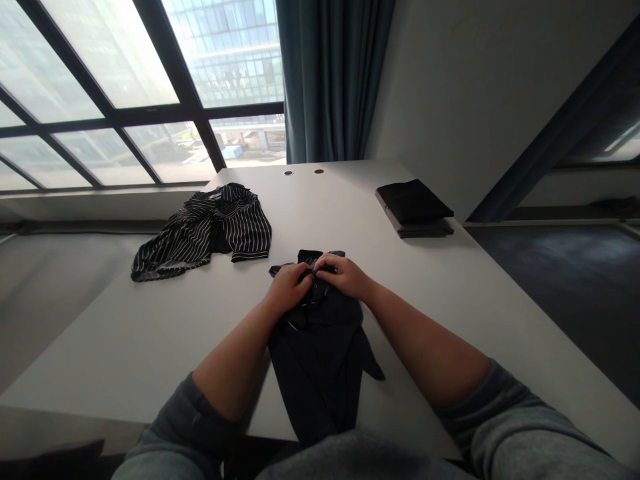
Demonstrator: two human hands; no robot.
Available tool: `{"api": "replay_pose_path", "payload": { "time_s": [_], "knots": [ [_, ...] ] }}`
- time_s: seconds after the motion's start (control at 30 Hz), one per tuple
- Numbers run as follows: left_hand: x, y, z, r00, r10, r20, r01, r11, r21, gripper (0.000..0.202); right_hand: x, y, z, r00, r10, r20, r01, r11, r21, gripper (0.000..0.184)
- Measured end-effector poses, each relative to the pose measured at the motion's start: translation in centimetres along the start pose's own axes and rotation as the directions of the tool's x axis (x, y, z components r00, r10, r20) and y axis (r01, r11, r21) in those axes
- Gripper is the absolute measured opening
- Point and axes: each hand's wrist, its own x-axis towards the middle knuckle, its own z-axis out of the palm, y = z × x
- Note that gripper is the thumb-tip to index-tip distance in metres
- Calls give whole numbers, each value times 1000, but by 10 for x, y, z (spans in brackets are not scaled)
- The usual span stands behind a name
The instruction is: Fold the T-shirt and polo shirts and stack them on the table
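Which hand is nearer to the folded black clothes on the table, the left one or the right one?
Right. The right hand is on the dark garment, with the folded black clothes ahead and to its right. The left hand is farther away, beyond the right hand.

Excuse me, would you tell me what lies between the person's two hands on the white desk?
In the head view, a bunched dark garment lies between the left hand and the right hand, both holding its gathered fabric.

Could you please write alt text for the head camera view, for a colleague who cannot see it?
The left hand and right hand grip the gathered top of a crumpled dark garment on a white table. A black-and-white striped shirt lies bunched to the left, a folded stack of dark clothing sits to the right, and a large window lies beyond.
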Motion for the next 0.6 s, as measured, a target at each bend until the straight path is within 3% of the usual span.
{"api": "replay_pose_path", "payload": {
  "time_s": [0.13, 0.27, 0.6],
  "knots": [
    [0, 0, 1, 1000, 6, -22, -6, 1000, 8, 18, 0, -1, -1, 992, 121, 28, -122, 992, 38, 16],
    [1, -1, 2, 1000, 8, -30, -8, 1000, -19, 21, 0, 0, 4, 990, 141, -26, -140, 989, 52, 16],
    [2, -2, -5, 998, 29, 61, -18, 986, -166, 17, -6, -16, 12, 987, -13, -162, -8, 992, -125, 8]
  ]
}}
